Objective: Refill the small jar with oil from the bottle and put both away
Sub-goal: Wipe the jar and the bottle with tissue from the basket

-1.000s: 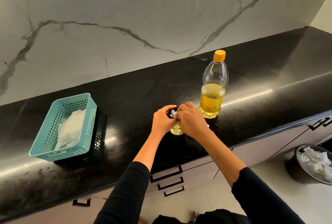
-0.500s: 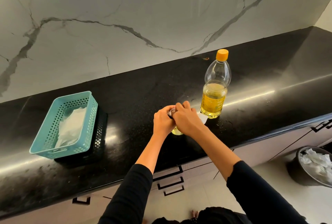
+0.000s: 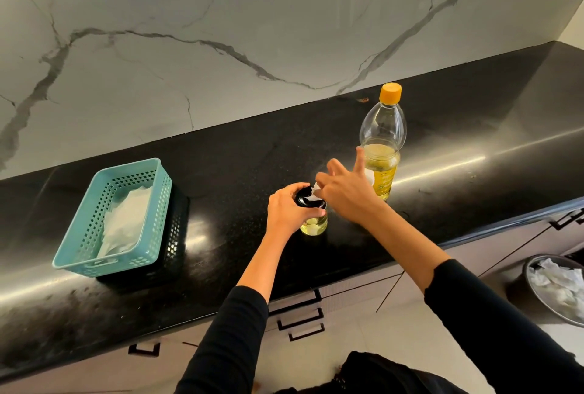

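Note:
The small glass jar (image 3: 314, 223) stands on the black counter (image 3: 221, 172) with yellow oil in its bottom and a black lid (image 3: 307, 198) on top. My left hand (image 3: 286, 212) grips the jar around its lid and shoulder. My right hand (image 3: 347, 194) hovers just right of the lid, pinching a scrap of white tissue (image 3: 316, 189) at its fingertips while the other fingers spread upward. Behind that hand stands the oil bottle (image 3: 383, 141), upright, about half full, with its orange cap (image 3: 391, 92) on.
A teal perforated basket (image 3: 79, 254) with white paper inside sits on the counter to the left. At the lower right, on the floor, a round bin (image 3: 527, 280) holds crumpled tissues. Drawer handles (image 3: 300, 314) run below the counter's front edge. A marble wall backs the counter.
My right hand has lifted off the jar's top and shifted right toward the bottle, fingers spreading; the black lid now shows. My left hand keeps its grip on the jar.

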